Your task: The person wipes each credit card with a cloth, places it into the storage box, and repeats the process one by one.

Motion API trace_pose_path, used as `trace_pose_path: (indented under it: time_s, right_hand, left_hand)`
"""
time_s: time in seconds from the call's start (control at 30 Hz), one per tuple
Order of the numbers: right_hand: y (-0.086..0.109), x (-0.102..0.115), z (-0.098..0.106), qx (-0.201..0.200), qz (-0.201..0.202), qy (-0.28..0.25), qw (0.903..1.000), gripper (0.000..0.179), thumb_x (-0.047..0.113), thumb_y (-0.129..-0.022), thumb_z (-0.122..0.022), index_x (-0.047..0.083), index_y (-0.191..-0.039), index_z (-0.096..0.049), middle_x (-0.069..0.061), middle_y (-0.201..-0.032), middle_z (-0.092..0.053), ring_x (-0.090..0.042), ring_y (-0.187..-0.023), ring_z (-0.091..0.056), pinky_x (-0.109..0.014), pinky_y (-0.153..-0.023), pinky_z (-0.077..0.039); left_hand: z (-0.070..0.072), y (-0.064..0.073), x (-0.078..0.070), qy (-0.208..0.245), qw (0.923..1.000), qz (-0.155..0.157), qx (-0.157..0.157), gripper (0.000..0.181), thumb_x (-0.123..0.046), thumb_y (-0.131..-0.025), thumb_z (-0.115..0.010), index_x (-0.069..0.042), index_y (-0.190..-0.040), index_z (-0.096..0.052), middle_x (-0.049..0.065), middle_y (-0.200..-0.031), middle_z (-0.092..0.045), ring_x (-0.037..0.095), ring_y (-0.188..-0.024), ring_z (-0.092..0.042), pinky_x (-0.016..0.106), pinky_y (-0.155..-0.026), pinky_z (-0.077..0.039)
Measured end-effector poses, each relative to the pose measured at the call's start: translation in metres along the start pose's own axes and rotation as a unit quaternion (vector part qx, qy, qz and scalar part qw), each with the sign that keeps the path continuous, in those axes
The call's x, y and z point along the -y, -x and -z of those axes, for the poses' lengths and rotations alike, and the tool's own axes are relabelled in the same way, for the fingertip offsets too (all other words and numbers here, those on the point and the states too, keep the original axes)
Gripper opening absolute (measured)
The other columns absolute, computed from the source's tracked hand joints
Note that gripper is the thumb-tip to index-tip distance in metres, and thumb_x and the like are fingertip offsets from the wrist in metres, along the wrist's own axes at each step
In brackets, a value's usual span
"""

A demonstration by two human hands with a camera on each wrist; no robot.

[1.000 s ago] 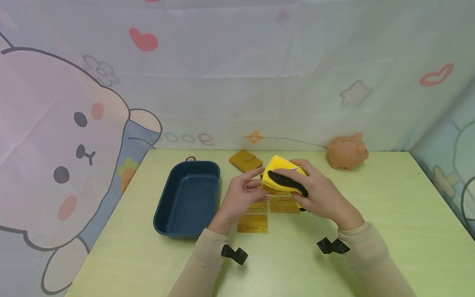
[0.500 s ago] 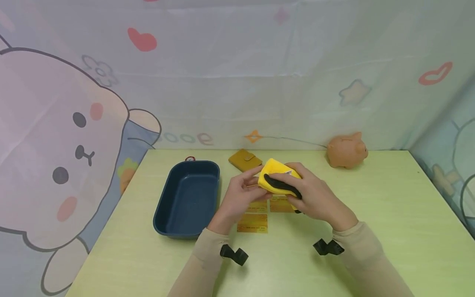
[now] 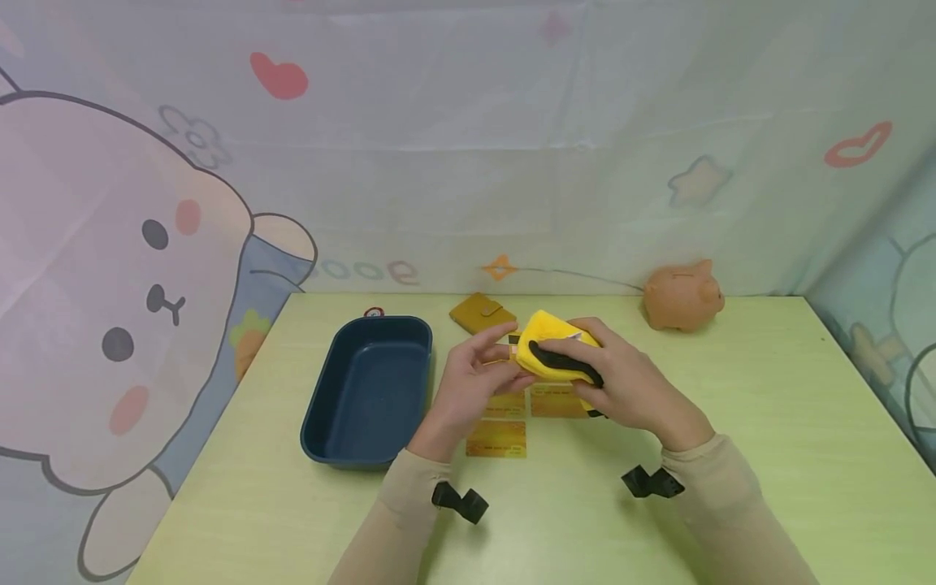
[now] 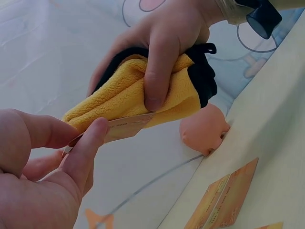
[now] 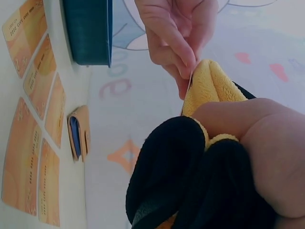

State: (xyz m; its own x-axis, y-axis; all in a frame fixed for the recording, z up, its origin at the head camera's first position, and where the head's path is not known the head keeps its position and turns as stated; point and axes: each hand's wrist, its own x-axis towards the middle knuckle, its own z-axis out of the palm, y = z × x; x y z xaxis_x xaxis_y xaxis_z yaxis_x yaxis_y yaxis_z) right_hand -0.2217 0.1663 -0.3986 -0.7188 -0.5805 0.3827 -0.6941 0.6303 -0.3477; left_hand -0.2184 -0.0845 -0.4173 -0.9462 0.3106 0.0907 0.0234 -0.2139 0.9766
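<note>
My left hand (image 3: 471, 378) pinches one end of an orange-yellow bank card (image 4: 127, 128) between thumb and fingers, raised over the table. A folded yellow cloth (image 3: 550, 327) with black edging is bunched in my right hand (image 3: 634, 380). In the left wrist view, the right thumb presses the cloth along the card's face, and the cloth covers much of the card. Seen edge-on in the right wrist view, the card is a thin line beside the cloth. Beneath the hands, several similar bank cards (image 5: 26, 160) lie in rows on the table.
A dark blue rectangular bin (image 3: 369, 398) stands left of the hands. Behind them lies a mustard snap wallet (image 3: 481, 314). An orange piggy bank (image 3: 682, 298) sits at the back right, by the curtain. A small round red-and-white item (image 3: 374, 312) shows behind the bin.
The right hand and cloth shift slightly left, then back to the right along the card. More of the card's dark stripe now shows by the left fingers, which stay nearly still.
</note>
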Motion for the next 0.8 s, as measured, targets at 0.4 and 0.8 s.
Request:
trace_pose_path:
  time_s: [0.4,0.8]
  right_hand:
    - [0.005,-0.012,0.004,-0.013,0.003,-0.016,0.9998,0.068,-0.007,-0.085,-0.077,0.024,-0.143,-0.064,-0.014,-0.142,-0.054,-0.033,-0.106,-0.065,-0.044,-0.076,-0.058]
    - [0.007,-0.018,0.007,-0.011,-0.01,0.014,0.9998,0.063,-0.004,-0.084,-0.077,0.023,-0.14,-0.067,-0.013,-0.139,-0.056,-0.028,-0.093,-0.063,-0.036,-0.067,-0.054]
  left_hand:
    - [0.003,0.002,-0.007,0.049,0.9985,-0.018,-0.014,0.057,0.014,-0.095,-0.062,-0.007,-0.148,-0.058,0.007,-0.1,-0.056,0.02,-0.083,-0.077,0.041,-0.089,-0.064]
    - [0.01,0.002,-0.007,0.062,0.9975,-0.018,-0.03,0.058,0.015,-0.096,-0.063,-0.008,-0.148,-0.059,0.006,-0.097,-0.053,0.022,-0.082,-0.077,0.045,-0.091,-0.063]
